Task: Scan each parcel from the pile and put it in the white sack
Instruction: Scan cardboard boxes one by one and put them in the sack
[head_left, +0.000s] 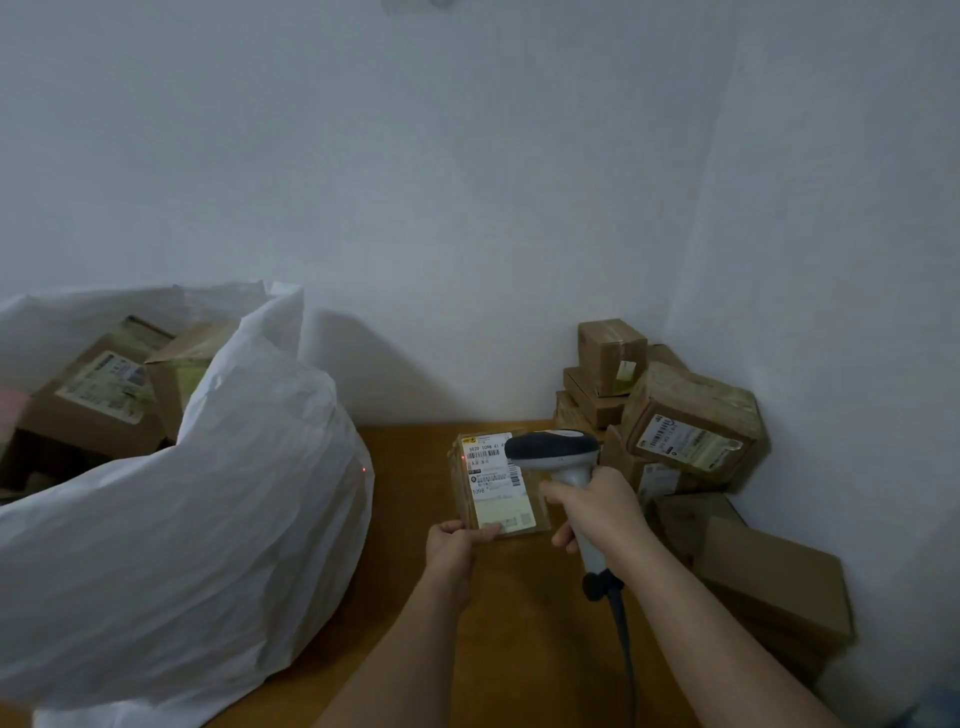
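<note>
My left hand (451, 545) pinches the parcel's (498, 486) near edge, left of the pile (680, 441); my right hand (597, 512) curls round the scanner (558, 452) above its label. Sack (218, 509): far left of pile.

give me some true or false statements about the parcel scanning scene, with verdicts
1. The left hand holds the flat brown labelled parcel by its near edge. True.
2. The right hand is idle. False: it grips the grey handheld barcode scanner.
3. The crumpled white sack holds no boxes. False: cardboard boxes show in its opening.
4. The pile of brown cardboard parcels sits in the corner on the right. True.
5. The scanner is cordless. False: a dark cable leaves its handle.
</note>
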